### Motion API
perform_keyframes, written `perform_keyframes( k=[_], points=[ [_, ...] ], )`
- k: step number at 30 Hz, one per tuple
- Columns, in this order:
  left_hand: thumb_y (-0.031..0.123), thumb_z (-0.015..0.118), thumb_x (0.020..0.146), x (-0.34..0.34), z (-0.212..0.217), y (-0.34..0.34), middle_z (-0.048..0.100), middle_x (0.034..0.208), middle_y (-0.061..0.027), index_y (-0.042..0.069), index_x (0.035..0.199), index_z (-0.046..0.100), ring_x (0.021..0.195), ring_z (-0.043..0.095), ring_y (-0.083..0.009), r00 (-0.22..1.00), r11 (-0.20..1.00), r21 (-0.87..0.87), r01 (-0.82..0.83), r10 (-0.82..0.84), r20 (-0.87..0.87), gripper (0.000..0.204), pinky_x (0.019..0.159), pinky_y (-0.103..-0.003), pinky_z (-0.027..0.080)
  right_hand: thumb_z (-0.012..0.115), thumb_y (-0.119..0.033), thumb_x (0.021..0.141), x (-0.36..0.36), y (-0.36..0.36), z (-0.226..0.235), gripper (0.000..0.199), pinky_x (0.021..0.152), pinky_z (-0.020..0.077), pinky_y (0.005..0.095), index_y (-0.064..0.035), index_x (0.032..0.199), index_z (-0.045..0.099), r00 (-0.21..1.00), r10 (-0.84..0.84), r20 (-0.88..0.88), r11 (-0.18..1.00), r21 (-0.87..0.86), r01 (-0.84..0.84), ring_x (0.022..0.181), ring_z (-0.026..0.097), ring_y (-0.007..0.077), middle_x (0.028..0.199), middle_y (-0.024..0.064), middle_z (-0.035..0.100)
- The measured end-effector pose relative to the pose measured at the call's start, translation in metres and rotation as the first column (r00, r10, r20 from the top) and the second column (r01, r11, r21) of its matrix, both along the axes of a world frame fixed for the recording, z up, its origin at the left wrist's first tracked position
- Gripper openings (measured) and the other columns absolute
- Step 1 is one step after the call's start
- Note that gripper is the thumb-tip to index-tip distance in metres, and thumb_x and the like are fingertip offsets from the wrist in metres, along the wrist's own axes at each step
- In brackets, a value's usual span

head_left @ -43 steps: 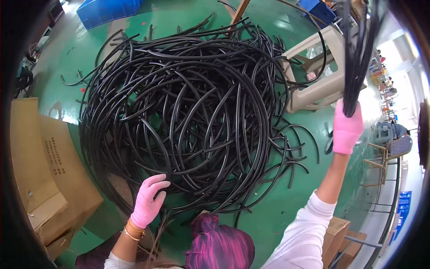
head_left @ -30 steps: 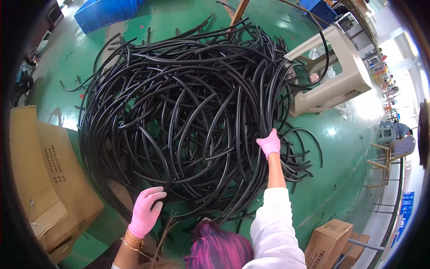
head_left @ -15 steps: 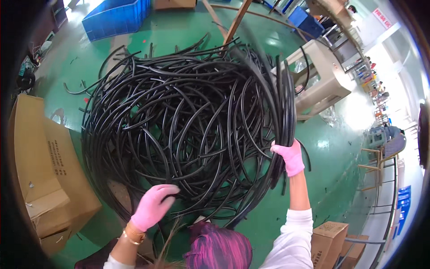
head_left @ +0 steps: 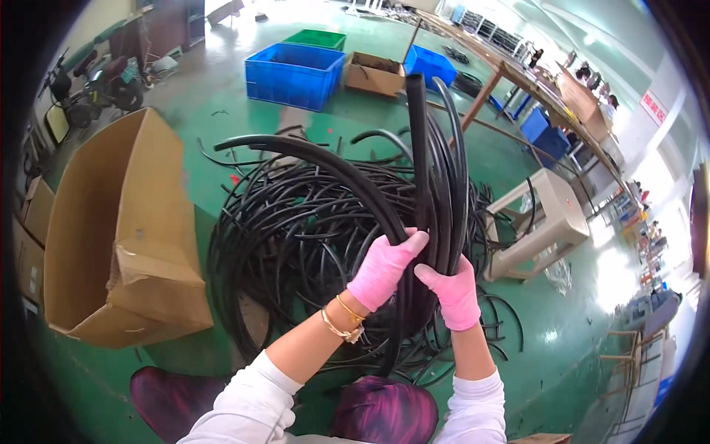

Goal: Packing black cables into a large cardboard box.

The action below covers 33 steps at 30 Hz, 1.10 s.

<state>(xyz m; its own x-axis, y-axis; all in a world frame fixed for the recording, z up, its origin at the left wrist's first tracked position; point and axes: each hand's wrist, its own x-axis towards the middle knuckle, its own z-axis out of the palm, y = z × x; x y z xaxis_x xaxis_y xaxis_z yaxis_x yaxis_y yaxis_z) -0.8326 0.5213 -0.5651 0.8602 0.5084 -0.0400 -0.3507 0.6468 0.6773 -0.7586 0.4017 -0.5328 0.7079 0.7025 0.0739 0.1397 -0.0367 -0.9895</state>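
Observation:
Both of my hands wear pink gloves and are close together in front of me. My right hand (head_left: 453, 296) grips an upright bundle of black rubber tubes (head_left: 441, 185), its thumb across the front. Just left of it, my left hand (head_left: 386, 272) is closed round black tubes too, some of which arch up and away to the left. The tubes' lower ends hang below my hands. Beneath and beyond lies a large tangled pile of black tubes (head_left: 296, 214) on the green floor. My fingers behind the bundle are hidden.
At left stands an open cardboard box (head_left: 159, 222). Beyond the pile are a blue crate (head_left: 288, 81), a green crate (head_left: 318, 38) and another cardboard box (head_left: 373, 74). A beige plastic stool (head_left: 543, 214) is right of the pile, near a long wooden table (head_left: 510, 70).
My left hand has come up from the near edge of the pile and closed on tubes beside my right hand. The view has tilted up, showing more of the room.

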Motion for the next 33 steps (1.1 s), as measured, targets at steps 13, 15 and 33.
perform_keyframes(
  k=[13, 15, 33],
  points=[
    [0.041, 0.052, 0.101, -0.068, 0.012, 0.049, 0.061, 0.099, -0.0033, 0.003, 0.114, 0.059, 0.088, 0.057, -0.0120, 0.986, 0.953, 0.273, -0.133, 0.099, 0.137, 0.041, 0.083, -0.028, 0.047, 0.067, -0.018, 0.078, -0.044, 0.046, 0.002, 0.048, 0.091, 0.0537, 0.0351, 0.0004, 0.122, 0.060, 0.786, 0.400, -0.472, 0.913, 0.274, -0.301, 0.099, 0.067, 0.0230, 0.110, 0.0103, 0.068],
    [0.036, 0.053, 0.101, -0.058, 0.006, 0.046, 0.058, 0.099, -0.0038, 0.004, 0.111, 0.058, 0.087, 0.056, -0.0134, 0.937, 0.851, 0.391, -0.349, 0.312, 0.156, 0.034, 0.083, -0.030, 0.047, 0.066, -0.017, 0.080, -0.051, 0.048, -0.002, 0.041, 0.088, 0.0545, 0.0347, 0.0008, 0.116, 0.064, 0.790, 0.348, -0.504, 0.935, 0.252, -0.251, 0.093, 0.068, 0.0226, 0.102, 0.0098, 0.071],
    [0.028, 0.069, 0.078, -0.136, 0.149, 0.066, 0.061, 0.105, -0.0229, -0.007, 0.145, 0.025, 0.100, 0.062, -0.0382, 0.947, 0.406, 0.856, -0.319, 0.099, 0.306, 0.087, 0.094, -0.037, 0.048, 0.049, -0.034, 0.095, -0.028, 0.091, 0.100, 0.047, 0.102, 0.0428, 0.0347, 0.0007, 0.127, 0.053, 0.876, 0.350, 0.331, 0.735, 0.482, -0.476, 0.114, 0.055, 0.0191, 0.128, 0.0112, 0.057]
  ],
)
